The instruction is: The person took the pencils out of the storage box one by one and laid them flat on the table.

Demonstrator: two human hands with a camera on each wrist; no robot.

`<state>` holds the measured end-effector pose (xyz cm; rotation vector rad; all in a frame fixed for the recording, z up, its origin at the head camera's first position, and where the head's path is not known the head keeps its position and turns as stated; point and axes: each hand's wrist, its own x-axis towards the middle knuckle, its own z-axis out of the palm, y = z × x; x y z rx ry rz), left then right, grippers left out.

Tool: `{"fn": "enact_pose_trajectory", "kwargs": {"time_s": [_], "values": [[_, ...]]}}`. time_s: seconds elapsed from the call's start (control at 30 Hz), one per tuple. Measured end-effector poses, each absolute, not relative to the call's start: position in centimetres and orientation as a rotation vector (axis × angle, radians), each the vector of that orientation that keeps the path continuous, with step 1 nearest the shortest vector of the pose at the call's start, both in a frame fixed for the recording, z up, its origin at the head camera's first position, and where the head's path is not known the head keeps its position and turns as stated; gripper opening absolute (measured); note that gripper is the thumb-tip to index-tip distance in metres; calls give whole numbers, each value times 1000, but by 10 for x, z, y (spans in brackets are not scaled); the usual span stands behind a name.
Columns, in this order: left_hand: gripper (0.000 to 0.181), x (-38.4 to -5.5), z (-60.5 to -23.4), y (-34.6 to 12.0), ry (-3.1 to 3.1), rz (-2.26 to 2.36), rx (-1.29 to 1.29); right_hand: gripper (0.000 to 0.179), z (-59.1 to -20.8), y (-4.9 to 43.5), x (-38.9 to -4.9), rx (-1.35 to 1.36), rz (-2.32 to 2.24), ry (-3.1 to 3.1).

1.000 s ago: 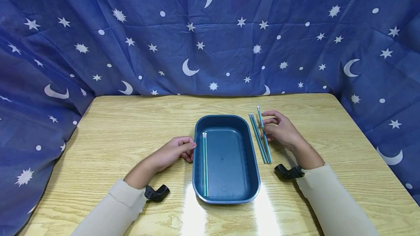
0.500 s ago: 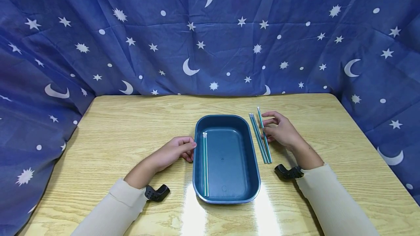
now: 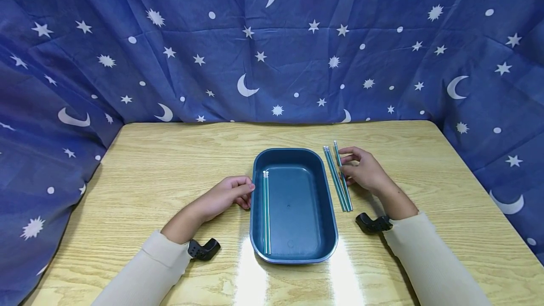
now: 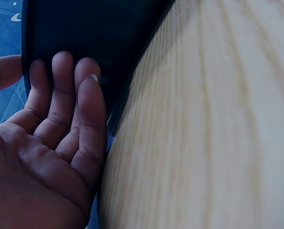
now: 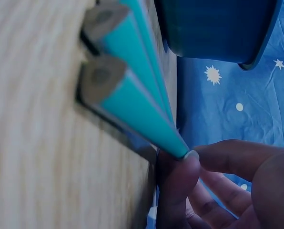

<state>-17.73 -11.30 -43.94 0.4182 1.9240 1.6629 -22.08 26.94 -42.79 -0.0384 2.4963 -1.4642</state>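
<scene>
A dark blue plastic tray (image 3: pixel 297 244) stands mid-table with two teal pencils (image 3: pixel 266 216) along its left side. My left hand (image 3: pixel 227 197) holds the tray's left rim, thumb at the edge, curled fingers (image 4: pixel 62 95) against the outer wall. Right of the tray lie more teal pencils (image 3: pixel 334 178) with whitish eraser ends pointing away. Thumb and fingertips of my right hand (image 3: pixel 363 170) pinch the rightmost pencil (image 3: pixel 344 185), its far end angled off from the others. In the right wrist view, unsharpened flat ends (image 5: pixel 104 76) face the camera near the tabletop.
The wooden table (image 3: pixel 170 155) reaches back to a blue curtain (image 3: pixel 297 60) with white moons and stars. Each wrist wears a black camera, one left (image 3: pixel 204 250) and one right (image 3: pixel 374 223). Bright glare (image 3: pixel 250 273) lies on the table's front.
The far end of the pinched pencil has come down slightly towards me. My right hand has shifted a little with it; my left hand and the tray have stayed in place.
</scene>
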Motion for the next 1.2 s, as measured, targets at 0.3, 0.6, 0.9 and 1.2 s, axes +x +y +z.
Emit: {"fn": "enact_pose_trajectory", "kwargs": {"time_s": [0.3,0.6,0.9,1.2], "values": [[22,-176,-439,-112,1923,1669,419,48,-427,268,-219,-74,-1373,2561],[22,-176,-436,-112,1924,1670,424,46,-427,267,-220,-92,-1288,2614],[23,-175,-437,-112,1923,1666,412,44,-425,266,-220,-93,-1250,2617],[22,-175,-437,-112,1917,1673,411,44,-425,265,-222,-105,-1178,2641]]}}
